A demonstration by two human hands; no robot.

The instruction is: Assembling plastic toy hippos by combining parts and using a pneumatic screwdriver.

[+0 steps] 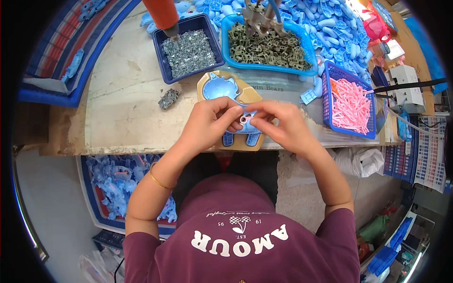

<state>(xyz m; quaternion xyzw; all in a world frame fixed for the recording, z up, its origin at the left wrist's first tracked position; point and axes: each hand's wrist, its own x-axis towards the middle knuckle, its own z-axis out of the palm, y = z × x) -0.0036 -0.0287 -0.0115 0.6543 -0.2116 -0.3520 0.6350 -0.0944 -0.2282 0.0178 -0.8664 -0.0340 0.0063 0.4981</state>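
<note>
A tan fixture block (pixel 242 96) lies at the table's front edge with a light-blue plastic animal-shaped toy shell (pixel 221 87) set in it, hollow side up. Over its lower half, my left hand (pixel 212 120) comes in from the left, thumb and fingers pinched together. From the other side my right hand (pixel 282 123) meets it, its thumb and fingertips also closed. Between the two sets of fingertips shows a small pink part (pixel 244 120) with a dark round centre, just above the shell. My fingers hide part of both.
Beyond the fixture stand a dark-blue tray of small metal pieces (pixel 157 47) and a blue tray of olive clips (pixel 226 47). An orange-handled driver (pixel 162 13) hangs above. At right is a basket of pink sticks (pixel 327 111); a heap of blue parts (pixel 330 28) lies behind.
</note>
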